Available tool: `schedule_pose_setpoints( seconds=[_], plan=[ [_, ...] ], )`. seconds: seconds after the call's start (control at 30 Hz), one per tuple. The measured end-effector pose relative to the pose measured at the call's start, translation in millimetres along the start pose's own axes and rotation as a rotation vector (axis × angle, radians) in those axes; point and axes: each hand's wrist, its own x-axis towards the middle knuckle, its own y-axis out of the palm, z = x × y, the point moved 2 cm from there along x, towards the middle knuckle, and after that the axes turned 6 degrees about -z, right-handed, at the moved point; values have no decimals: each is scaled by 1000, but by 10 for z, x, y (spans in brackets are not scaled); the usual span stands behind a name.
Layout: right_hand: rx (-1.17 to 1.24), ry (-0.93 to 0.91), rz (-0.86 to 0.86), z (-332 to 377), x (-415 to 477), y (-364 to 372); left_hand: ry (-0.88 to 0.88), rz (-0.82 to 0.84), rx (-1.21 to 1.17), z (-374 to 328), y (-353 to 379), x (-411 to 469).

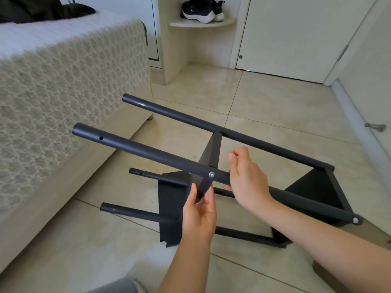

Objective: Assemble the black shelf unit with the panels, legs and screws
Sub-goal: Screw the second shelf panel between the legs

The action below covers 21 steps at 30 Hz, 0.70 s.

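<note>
Nearest of all, a scrap of grey cloth (pixel 129 286) showed at the bottom edge, probably a trouser knee. Beyond it, both forearms reached out to the black shelf unit (pixel 254 141), which lay tipped on its side on the tiled floor (pixel 275 98), just right of the bed (pixel 63 81).

The left hand (pixel 200 212) pinched the upper corner of the middle panel (pixel 171 208) between thumb and fingers, at the spot where it met the upper near leg (pixel 148 153). The right hand (pixel 247 178) was curled round that same leg just right of a silver screw (pixel 211 174) that sat in the joint. How tight that screw was could not be told. On the right, the end panel (pixel 313 193) already joined all the legs, whose left ends stood free, with open holes showing in two of them.

Thin metal tubes and sheet such as these would likely be light and stiff, though the half-built frame could rack or twist at loose joints. The painted tubes looked smooth and might turn in the grip, and the panel edges could be sharp. Holding close to a joint, leg in one hand and panel corner in the other, seemed the steadiest way.

A pair of shoes (pixel 201 11) sat on a corner shelf at the far wall.
</note>
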Motion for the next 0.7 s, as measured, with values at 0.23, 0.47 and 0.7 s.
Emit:
schedule_pose_setpoints(
  seconds=[0.23, 0.47, 0.7],
  plan=[
    [-33, 10, 79, -14, -27, 154, -7, -33, -17, -70, -168, 120],
    [-105, -34, 119, -41, -44, 237, -18, -8, -9, -94, -225, 132],
    [-152, -68, 148, -79, -17, 293, -35, -19, 42, -103, -267, 162]
  ],
)
